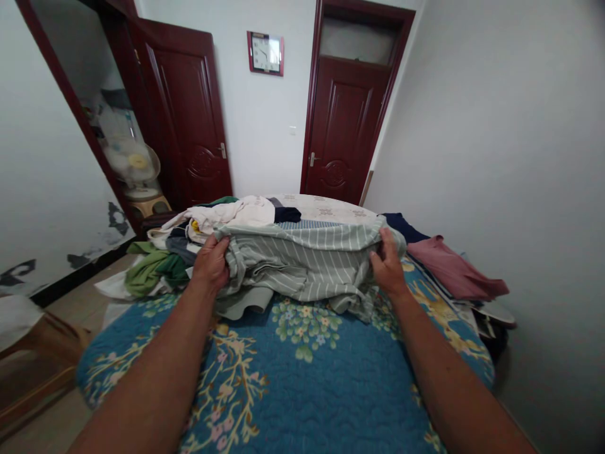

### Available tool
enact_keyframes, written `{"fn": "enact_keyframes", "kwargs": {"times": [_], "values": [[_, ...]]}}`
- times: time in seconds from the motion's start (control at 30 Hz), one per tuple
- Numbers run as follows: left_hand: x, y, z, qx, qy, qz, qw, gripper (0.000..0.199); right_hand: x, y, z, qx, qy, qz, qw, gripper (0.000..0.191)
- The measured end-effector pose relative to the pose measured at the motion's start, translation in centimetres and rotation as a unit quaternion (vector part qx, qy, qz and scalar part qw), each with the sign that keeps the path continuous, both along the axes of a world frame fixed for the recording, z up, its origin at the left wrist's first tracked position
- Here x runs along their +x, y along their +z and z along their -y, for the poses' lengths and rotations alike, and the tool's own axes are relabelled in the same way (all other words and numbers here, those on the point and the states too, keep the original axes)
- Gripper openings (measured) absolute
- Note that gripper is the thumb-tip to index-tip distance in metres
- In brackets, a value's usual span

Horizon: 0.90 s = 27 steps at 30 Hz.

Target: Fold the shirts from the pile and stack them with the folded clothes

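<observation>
A grey-green garment with white stripes (302, 265), possibly a shirt, is stretched sideways between my two hands over the table. My left hand (212, 261) grips its left end, fingers closed around the cloth. At the opposite end, my right hand (388, 261) pinches the fabric between thumb and fingers. The lower folds hang down onto or just above the blue floral quilted cover (359, 378); contact is hard to tell. Part of the garment is bunched and folded under itself, so its full shape is hidden.
Piled clothes, including a white garment (236, 214) and a green one (149, 268), lie at the back left. A pink folded garment (456, 268) rests on a stack at the right. A wooden chair (51, 353) stands left; a fan (135, 161) is beyond the doorway.
</observation>
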State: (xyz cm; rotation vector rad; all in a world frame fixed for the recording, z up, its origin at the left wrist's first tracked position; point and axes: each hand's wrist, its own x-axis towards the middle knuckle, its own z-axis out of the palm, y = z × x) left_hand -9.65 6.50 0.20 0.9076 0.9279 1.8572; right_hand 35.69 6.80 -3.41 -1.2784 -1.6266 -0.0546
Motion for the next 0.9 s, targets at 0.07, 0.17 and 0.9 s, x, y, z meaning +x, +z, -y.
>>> {"fn": "enact_keyframes", "kwargs": {"times": [0.07, 0.17, 0.9], "values": [[-0.9, -0.4, -0.3, -0.034, 0.018, -0.021, 0.999, 0.055, -0.3, -1.8, -0.7, -0.04, -0.001, 0.049, 0.998, 0.075], [-2.3, -0.9, -0.2, -0.103, 0.009, -0.075, 0.992, 0.078, -0.4, -3.9, -1.7, -0.08, -0.001, 0.078, 0.994, 0.073], [-6.7, -2.1, 0.4, -0.174, 0.066, -0.476, 0.859, 0.025, -3.6, 1.8, 5.1, -0.367, 0.284, 0.138, 0.875, 0.043]]}}
